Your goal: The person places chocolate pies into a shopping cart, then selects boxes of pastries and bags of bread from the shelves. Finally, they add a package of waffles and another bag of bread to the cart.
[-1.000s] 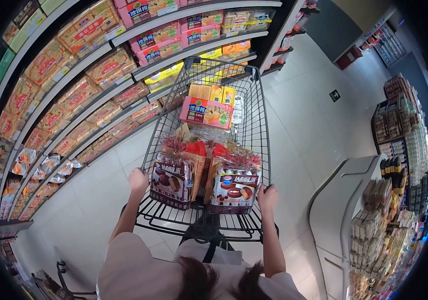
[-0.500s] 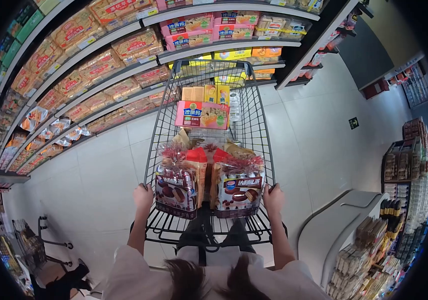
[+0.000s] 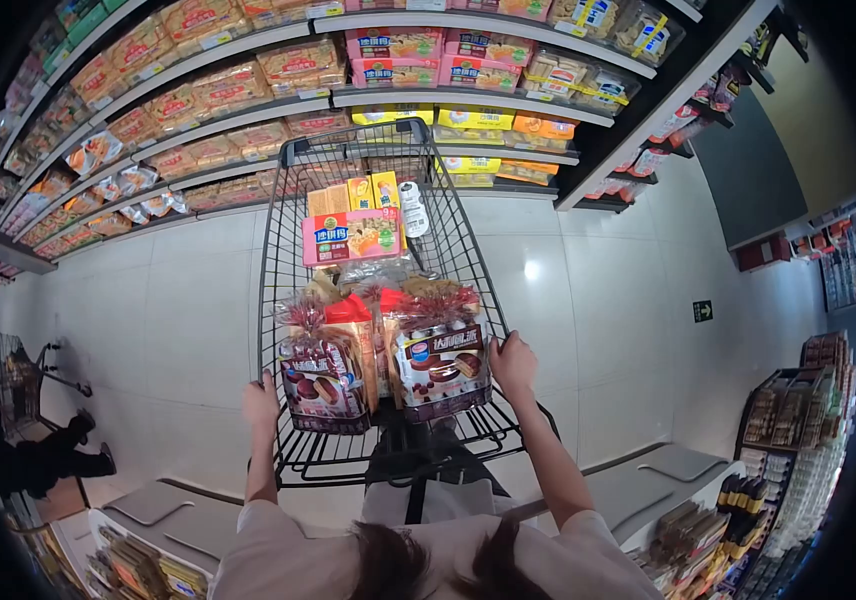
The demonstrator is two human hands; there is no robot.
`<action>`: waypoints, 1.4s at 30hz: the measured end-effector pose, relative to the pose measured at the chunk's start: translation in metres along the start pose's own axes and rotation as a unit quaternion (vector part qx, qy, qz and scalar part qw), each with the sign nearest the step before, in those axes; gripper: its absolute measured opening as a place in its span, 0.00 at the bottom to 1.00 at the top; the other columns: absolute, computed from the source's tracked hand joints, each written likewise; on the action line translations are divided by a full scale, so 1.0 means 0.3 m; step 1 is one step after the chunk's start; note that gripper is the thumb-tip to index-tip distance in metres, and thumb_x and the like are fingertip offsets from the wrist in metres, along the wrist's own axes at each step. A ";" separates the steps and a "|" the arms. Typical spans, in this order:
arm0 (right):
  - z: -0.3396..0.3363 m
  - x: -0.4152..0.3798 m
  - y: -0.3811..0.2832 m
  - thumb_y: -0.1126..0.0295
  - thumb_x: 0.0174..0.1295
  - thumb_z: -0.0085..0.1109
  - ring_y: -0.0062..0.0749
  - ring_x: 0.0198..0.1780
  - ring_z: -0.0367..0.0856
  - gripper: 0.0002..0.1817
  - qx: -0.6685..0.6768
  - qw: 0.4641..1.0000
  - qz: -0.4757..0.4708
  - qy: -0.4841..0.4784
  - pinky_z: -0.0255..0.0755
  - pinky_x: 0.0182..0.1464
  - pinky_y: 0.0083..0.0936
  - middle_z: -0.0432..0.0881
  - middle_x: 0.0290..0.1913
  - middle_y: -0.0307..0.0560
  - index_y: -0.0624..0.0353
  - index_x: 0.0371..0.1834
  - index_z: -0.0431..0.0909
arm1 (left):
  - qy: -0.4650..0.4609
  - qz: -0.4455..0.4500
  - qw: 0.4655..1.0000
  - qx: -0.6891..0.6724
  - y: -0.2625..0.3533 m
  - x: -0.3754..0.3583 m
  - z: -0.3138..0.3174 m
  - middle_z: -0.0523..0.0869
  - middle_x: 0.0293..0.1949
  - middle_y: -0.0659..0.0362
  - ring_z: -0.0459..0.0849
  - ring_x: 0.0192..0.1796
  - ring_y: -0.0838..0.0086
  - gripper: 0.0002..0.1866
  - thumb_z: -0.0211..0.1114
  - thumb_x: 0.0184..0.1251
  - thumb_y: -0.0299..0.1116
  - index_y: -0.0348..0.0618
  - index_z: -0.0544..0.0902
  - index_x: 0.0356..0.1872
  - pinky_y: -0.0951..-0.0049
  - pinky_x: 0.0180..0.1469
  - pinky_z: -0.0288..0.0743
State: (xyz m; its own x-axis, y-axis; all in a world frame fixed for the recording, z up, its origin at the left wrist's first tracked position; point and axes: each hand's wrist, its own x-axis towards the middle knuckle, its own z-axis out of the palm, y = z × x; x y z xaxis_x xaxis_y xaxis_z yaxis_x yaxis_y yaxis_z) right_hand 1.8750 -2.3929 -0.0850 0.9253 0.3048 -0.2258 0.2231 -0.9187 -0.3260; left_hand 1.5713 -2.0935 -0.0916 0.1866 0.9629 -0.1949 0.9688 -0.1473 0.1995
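Note:
My left hand (image 3: 261, 405) is closed on the left side of the black wire shopping cart (image 3: 356, 131). On the opposite side, my right hand (image 3: 514, 365) grips the cart's edge, fingers wrapped round it. Closest to me in the cart are two clear bags of chocolate pies, one on the left (image 3: 325, 385) and one on the right (image 3: 440, 368). Red-topped packages stand partly hidden behind them. Farther forward lies a pink box (image 3: 353, 236) with Chinese lettering, and beyond it are yellow boxes (image 3: 372, 191) and a white pack (image 3: 412, 208).
Shelves (image 3: 248, 45) of packaged biscuits and pastries run across the front, close to the cart's far end. Display stands with goods (image 3: 783, 410) are at the right. Another cart (image 3: 23, 375) and a person in dark clothes (image 3: 53, 455) are at the left. Tiled floor (image 3: 608, 300) lies alongside.
The cart's front end has swung left in view, and both hands have moved left with it, still gripping. The shelves look shifted, and a display counter now shows at lower left.

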 end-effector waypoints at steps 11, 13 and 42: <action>-0.073 0.243 0.066 0.58 0.52 0.49 0.52 0.26 0.77 0.18 0.001 0.991 -0.127 -0.047 0.71 0.31 0.41 0.77 0.22 0.59 0.66 0.23 0.69 | 0.054 -0.134 0.988 -0.055 0.098 -0.321 0.068 0.77 0.20 0.40 0.78 0.27 0.48 0.24 0.50 0.58 0.45 0.27 0.76 0.22 0.54 0.30 0.69; -0.106 0.330 0.063 0.58 0.53 0.48 0.51 0.28 0.78 0.18 0.000 0.986 -0.145 -0.078 0.72 0.33 0.41 0.77 0.24 0.60 0.66 0.25 0.69 | 0.047 -0.164 0.984 -0.051 0.168 -0.340 0.060 0.78 0.21 0.40 0.78 0.28 0.48 0.24 0.51 0.57 0.45 0.27 0.76 0.22 0.55 0.30 0.70; -0.357 1.329 0.167 0.60 0.51 0.48 0.52 0.32 0.78 0.17 -0.030 0.947 -0.289 -0.140 0.72 0.37 0.41 0.78 0.27 0.61 0.67 0.28 0.73 | 0.094 -0.355 0.928 -0.055 1.051 -0.564 0.345 0.79 0.28 0.41 0.78 0.35 0.50 0.23 0.50 0.58 0.47 0.30 0.78 0.27 0.56 0.39 0.71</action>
State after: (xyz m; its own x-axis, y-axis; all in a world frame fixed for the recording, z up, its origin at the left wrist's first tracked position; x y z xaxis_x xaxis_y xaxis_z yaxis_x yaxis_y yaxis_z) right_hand 2.2878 -2.3443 -0.0930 0.5273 0.8080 -0.2630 0.6919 -0.5880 -0.4190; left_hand 1.8622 -2.3263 -0.0952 -0.5350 0.8321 -0.1461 0.8121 0.5542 0.1826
